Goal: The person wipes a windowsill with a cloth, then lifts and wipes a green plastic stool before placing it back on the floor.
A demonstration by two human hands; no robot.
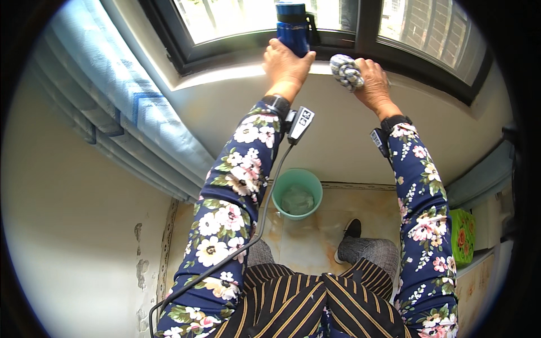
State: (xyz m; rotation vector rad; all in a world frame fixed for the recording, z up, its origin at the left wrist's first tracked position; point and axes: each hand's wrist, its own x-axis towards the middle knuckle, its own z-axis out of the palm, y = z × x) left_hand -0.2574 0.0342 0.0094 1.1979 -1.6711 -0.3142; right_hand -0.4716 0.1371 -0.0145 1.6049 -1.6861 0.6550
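Note:
My left hand [289, 65] is closed around the lower part of a blue bottle [292, 31] with a dark band and a black handle, held upright at the window sill. To its right, my right hand [374, 82] grips a bunched, grey-and-white knitted cloth [346, 72] near the edge of the sill [236, 72]. The bottle and the cloth are apart. The bottle's base is partly hidden by my left hand.
A dark-framed window [334, 39] spans the front. Pale blue curtains [127, 97] hang at the left. On the tiled floor below stands a green bucket [297, 216] with pale, crumpled material inside. A green flowered box [463, 236] is at the right. A black cable [266, 211] runs along my left arm.

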